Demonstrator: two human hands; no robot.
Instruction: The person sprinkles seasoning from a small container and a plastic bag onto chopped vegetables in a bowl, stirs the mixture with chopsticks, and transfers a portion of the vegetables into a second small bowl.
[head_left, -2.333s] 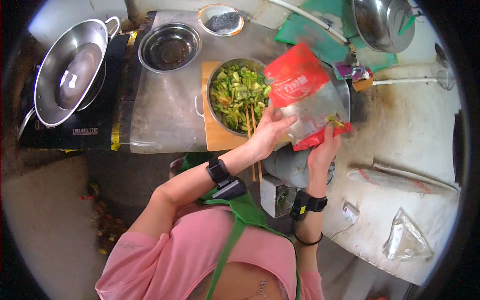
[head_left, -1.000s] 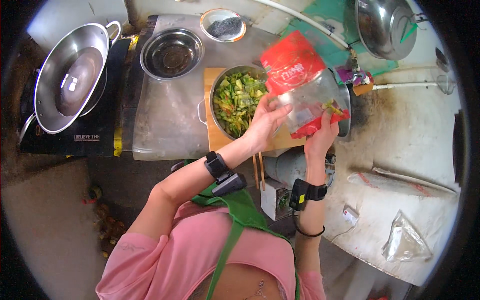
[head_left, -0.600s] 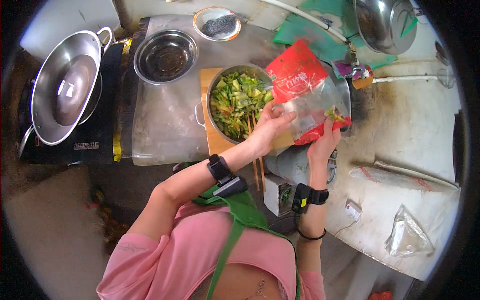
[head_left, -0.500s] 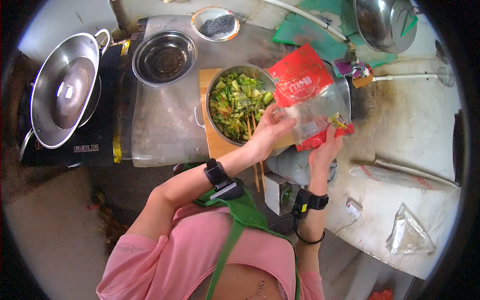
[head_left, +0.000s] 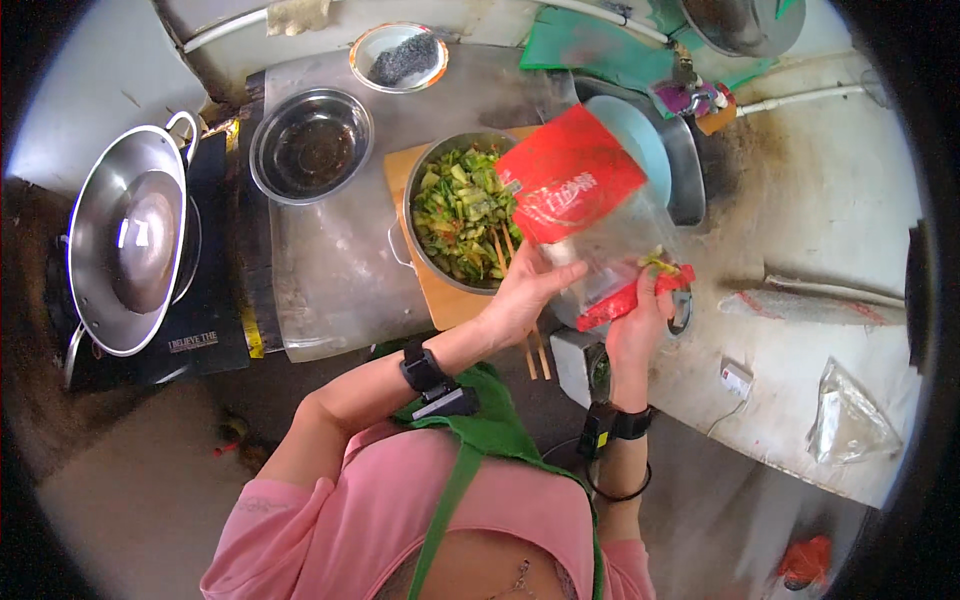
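Note:
Both hands grip a food bag (head_left: 573, 185) with red ends and a clear middle. My left hand (head_left: 532, 287) is closed on its near left side, the thumb lying across the clear plastic. At its red lower end, my right hand (head_left: 640, 325) pinches the edge, beside a few green vegetable bits. The bag's upper red part overlaps the right rim of a steel pot (head_left: 413, 215) of chopped green vegetables (head_left: 458, 205). Wooden chopsticks (head_left: 539, 355) lean in the pot and pass behind my left hand. Under the pot lies a wooden board (head_left: 400, 168).
An empty-looking steel bowl (head_left: 262, 165) and a patterned bowl (head_left: 437, 72) with a dark scouring pad stand behind. At left, a steel wok (head_left: 95, 235) sits on a black stove (head_left: 220, 290). Right are a sink (head_left: 690, 190) with a light-blue basin (head_left: 640, 140) and a clear plastic bag (head_left: 845, 420).
The view has turned slightly, bringing the sink's blue basin into sight. The bag's red upper part has swung leftward and down over the pot's rim. Both hands keep their hold.

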